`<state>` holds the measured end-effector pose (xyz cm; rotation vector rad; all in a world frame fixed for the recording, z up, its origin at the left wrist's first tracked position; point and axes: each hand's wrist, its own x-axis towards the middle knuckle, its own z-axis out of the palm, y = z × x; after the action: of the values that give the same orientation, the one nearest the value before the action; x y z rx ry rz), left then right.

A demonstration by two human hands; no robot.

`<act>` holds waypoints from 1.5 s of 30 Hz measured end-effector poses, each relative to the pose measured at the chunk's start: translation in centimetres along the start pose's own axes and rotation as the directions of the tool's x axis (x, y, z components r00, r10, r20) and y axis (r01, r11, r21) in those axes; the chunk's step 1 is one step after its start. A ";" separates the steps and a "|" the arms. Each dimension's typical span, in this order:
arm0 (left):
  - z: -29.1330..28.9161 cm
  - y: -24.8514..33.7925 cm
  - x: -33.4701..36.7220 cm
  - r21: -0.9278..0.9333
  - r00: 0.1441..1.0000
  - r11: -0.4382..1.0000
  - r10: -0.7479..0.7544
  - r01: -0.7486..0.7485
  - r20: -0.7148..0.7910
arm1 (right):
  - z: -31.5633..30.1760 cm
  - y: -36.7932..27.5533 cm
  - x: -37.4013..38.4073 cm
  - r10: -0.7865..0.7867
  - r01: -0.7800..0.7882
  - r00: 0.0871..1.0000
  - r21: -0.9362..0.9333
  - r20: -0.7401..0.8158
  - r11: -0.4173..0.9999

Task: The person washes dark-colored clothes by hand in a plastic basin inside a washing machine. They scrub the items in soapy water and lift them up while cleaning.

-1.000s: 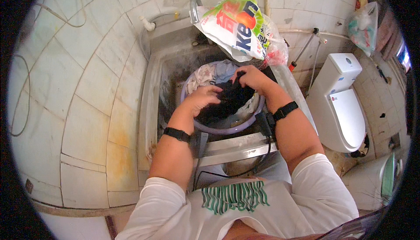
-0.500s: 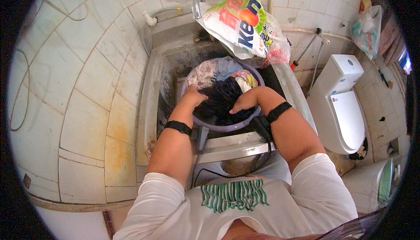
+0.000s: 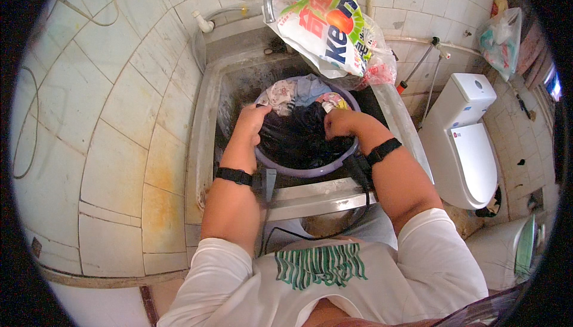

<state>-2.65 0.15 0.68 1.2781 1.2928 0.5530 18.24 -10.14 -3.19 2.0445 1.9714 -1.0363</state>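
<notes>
A purple basin (image 3: 301, 173) full of laundry sits inside the sink. At the basin's left edge, my left hand (image 3: 253, 121) is closed on the margin of a black garment (image 3: 298, 133). On the other side, my right hand (image 3: 339, 125) is closed in a fist on the same garment, its fingertips partly hidden. The black cloth spreads between both hands. Behind it lie a pale floral cloth (image 3: 279, 96) and a light blue cloth (image 3: 310, 90). A pink and yellow printed cloth (image 3: 334, 101) shows just beyond my right hand.
A worn sink (image 3: 325, 200) with raised edges surrounds the basin. At its back right hangs a large printed plastic bag (image 3: 325, 28), near a curved grey faucet (image 3: 270, 2). A white toilet (image 3: 474, 160) stands to the right. A black cable (image 3: 316, 240) loops below the front rim.
My left hand has moved left and up to the basin's edge, drawing the black garment with it. My right hand has lifted slightly and curled into a fist. The black cloth looks more spread out.
</notes>
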 end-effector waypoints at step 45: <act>1.1 -3.3 2.1 0.705 0.882 0.602 -0.003 -0.375 0.472 | -1.0 -0.1 -1.6 0.349 -0.235 0.713 0.262 -0.608 0.936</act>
<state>-2.15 0.59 -3.37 2.1565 1.0225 -0.2350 18.64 -10.92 -1.50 3.0000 1.7163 -0.4522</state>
